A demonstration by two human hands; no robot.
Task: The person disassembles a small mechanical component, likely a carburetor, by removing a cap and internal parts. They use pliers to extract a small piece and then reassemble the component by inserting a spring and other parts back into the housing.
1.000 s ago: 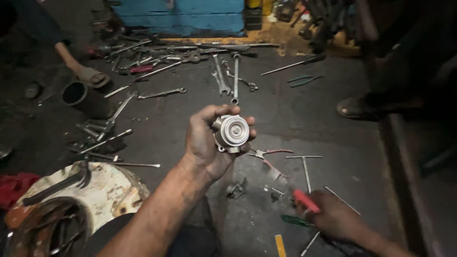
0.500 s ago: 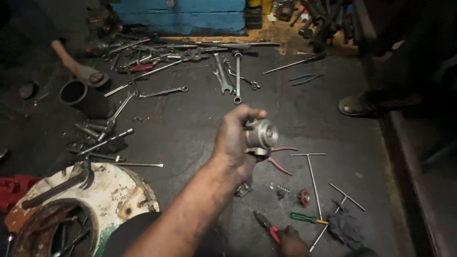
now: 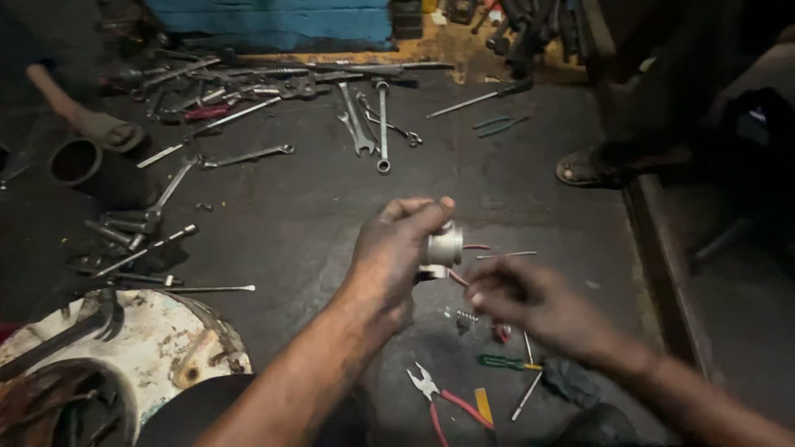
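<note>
Centre of the frame, the left hand [image 3: 389, 257] is gripping a small silvery cylindrical metal part [image 3: 445, 245] between thumb and fingertips, above the dark floor [image 3: 281, 215]. The right hand [image 3: 522, 302] is hovering just beside it, lower right, fingers loosely curled and blurred; its grip I cannot tell. Red-handled pliers [image 3: 439, 396] are lying below.

Metal cylinder [image 3: 445, 244] in left hand [image 3: 389, 257]

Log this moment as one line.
left hand: holds metal cylinder | right hand: beside it, blurred, grip unclear | floor: pliers, screwdriver, wrenches
</note>
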